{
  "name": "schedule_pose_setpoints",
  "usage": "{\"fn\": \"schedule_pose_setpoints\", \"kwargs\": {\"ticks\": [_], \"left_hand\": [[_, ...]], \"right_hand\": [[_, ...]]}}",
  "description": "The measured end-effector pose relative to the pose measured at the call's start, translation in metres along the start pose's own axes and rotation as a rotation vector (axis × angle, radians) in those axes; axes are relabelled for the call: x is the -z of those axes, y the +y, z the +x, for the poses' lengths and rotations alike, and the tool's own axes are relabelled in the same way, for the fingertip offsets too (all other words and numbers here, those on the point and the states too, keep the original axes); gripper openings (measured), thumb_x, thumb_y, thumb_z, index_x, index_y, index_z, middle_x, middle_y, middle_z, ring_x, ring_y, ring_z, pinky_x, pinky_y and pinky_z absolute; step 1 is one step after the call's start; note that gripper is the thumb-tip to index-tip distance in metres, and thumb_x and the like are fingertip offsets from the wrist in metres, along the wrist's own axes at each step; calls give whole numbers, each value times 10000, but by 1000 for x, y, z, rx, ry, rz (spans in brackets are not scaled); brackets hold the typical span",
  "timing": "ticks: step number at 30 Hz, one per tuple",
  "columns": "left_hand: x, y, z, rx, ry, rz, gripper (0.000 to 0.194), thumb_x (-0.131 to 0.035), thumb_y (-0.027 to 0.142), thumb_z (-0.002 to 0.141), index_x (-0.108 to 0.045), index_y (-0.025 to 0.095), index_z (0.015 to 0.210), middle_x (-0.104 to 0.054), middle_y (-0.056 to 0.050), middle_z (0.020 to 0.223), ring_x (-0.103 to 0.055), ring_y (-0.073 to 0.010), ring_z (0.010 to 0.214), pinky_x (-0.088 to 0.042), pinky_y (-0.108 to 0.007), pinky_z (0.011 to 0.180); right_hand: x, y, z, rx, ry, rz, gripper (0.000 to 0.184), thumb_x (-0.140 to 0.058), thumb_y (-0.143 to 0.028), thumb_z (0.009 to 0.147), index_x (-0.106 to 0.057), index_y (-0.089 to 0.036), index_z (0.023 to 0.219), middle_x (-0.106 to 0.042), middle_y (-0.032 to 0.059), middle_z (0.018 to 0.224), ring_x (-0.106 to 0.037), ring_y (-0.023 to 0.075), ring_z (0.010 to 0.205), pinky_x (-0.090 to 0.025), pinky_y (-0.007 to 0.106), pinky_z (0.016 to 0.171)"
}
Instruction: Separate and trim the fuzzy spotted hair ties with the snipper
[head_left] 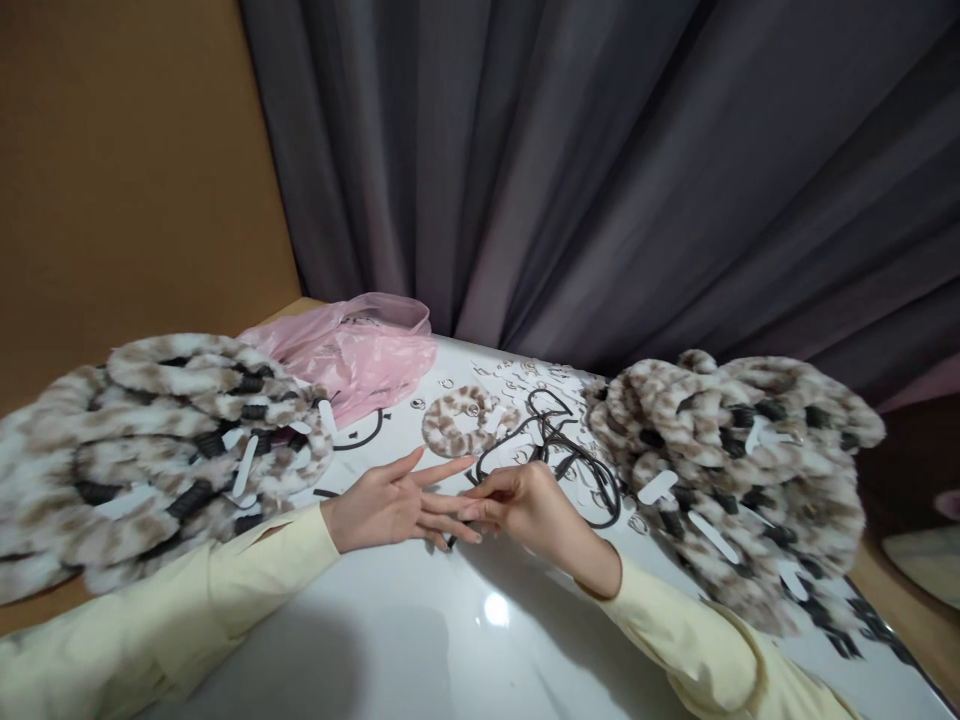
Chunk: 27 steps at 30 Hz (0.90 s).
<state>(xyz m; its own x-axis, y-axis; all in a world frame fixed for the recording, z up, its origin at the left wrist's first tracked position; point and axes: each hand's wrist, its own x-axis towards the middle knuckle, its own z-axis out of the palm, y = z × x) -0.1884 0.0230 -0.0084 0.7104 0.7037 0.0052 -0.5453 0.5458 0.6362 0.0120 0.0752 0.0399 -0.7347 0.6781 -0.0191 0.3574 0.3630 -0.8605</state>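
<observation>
Over the near part of the white table, my left hand (401,503) is held out with its fingers spread. The thumb and index finger of my right hand (523,505) are pinched together at the left fingertips, touching them. Whether anything small sits in that pinch is hidden. Just behind the hands lies a single furry ring (444,422) with brown and white patches. To its right is a tangle of black cords (574,450). A short black curved strip (364,435) rests behind my left hand.
Piles of furry loops with black wraps and white tags stand at the left (180,440) and right (757,470). A pink plastic bag (360,350) lies at the back left. Several small clear or metal pieces (532,375) are scattered before the dark curtain (525,170).
</observation>
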Motion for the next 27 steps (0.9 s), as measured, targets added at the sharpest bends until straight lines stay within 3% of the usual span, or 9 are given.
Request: {"fn": "schedule_pose_setpoints", "kwargs": {"ticks": [3,6,10,14,16,19,24,27], "left_hand": [[-13,1,-3,-49,21,281,622,-417,461,912,-205,219,1444,-466,-163,1364,-566,-316,1114,-364,-403,873],[-38,7,-9,-72,67,644,769,-572,327,860,-97,244,1458,-473,-140,1360,-553,-287,1136,-364,-420,946],[-67,12,-16,-158,154,1329,764,-531,228,880,-36,319,1454,-515,-33,1338,-488,-230,1188,-326,-354,1007],[-76,10,-17,-403,75,1705,793,-458,116,885,66,286,1455,-572,-50,1281,-534,-210,1107,-354,-333,963],[-78,9,-17,-476,34,1759,802,-453,92,876,78,248,1457,-611,-71,1232,-550,-214,1093,-353,-340,959],[-84,9,-18,-439,63,1707,791,-464,114,880,55,253,1460,-638,-60,1193,-546,-205,1124,-365,-318,962],[-95,10,-23,-298,140,1435,798,-521,183,878,12,314,1456,-658,-27,1161,-540,-184,1152,-400,-279,952],[-100,10,-24,-240,136,1221,811,-556,196,861,-18,301,1459,-681,-40,1106,-610,-186,1040,-439,-282,905]], "right_hand": [[-1,-3,-12,97,133,-140,134,-624,-143,769,-690,-123,655,-641,20,530,-536,104,464,-383,189,458],[-2,-7,-25,254,276,-257,193,-605,-143,793,-604,-137,601,-646,26,564,-561,108,482,-396,187,464],[-2,-18,-40,407,386,-266,157,-605,-179,829,-569,-150,678,-638,20,611,-572,101,510,-427,181,486],[1,-29,-51,531,421,-265,115,-589,-81,819,-561,-148,730,-637,29,657,-593,107,568,-461,187,535],[3,-32,-56,586,392,-262,116,-564,-34,819,-569,-143,779,-655,50,717,-614,116,623,-484,195,577],[6,-36,-62,621,324,-282,171,-518,-6,832,-591,-130,923,-666,89,836,-632,133,728,-509,211,630],[9,-40,-66,648,218,-293,343,-411,-29,853,-538,-131,1155,-650,103,894,-627,148,769,-528,242,626],[8,-44,-67,629,274,-279,333,-448,-11,841,-566,-132,1128,-658,99,888,-634,146,784,-529,236,631]]}}
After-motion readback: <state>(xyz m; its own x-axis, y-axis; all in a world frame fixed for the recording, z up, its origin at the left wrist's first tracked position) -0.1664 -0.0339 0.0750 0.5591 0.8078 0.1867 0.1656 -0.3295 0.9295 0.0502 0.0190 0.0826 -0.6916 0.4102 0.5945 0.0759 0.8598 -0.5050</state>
